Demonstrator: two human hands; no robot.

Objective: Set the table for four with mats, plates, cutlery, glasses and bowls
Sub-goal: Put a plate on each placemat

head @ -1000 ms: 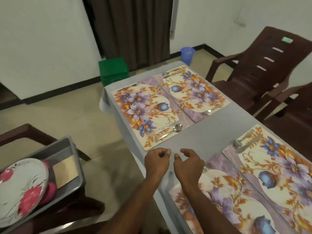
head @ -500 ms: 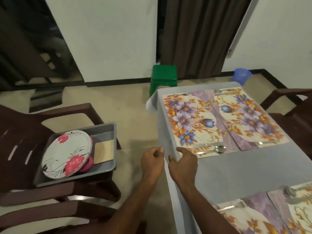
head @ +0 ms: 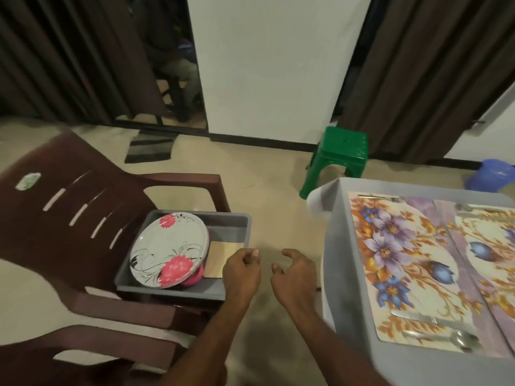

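Observation:
A white plate with pink flowers (head: pixel 168 250) leans tilted in a grey tub (head: pixel 239 218) on a brown chair, resting on something pink (head: pixel 193 278). My left hand (head: pixel 241 271) hovers at the tub's right edge, fingers loosely curled and empty. My right hand (head: pixel 294 274) is over the floor between tub and table, fingers apart, holding nothing. On the grey table (head: pixel 338 246) lie flowered mats (head: pixel 401 263) with a knife (head: pixel 412 319) and a spoon (head: pixel 446 338) at the near end.
A brown plastic chair (head: pixel 69 207) carries the tub; a second chair (head: pixel 92 346) stands nearer. A tan card (head: pixel 220 257) lies in the tub. A green stool (head: pixel 340 154) and a blue bin (head: pixel 493 174) stand on the floor beyond the table. Dark curtains hang behind.
My view has swung left from the table to the chair with the tub. Both hands left the table edge and moved left toward the tub, still empty.

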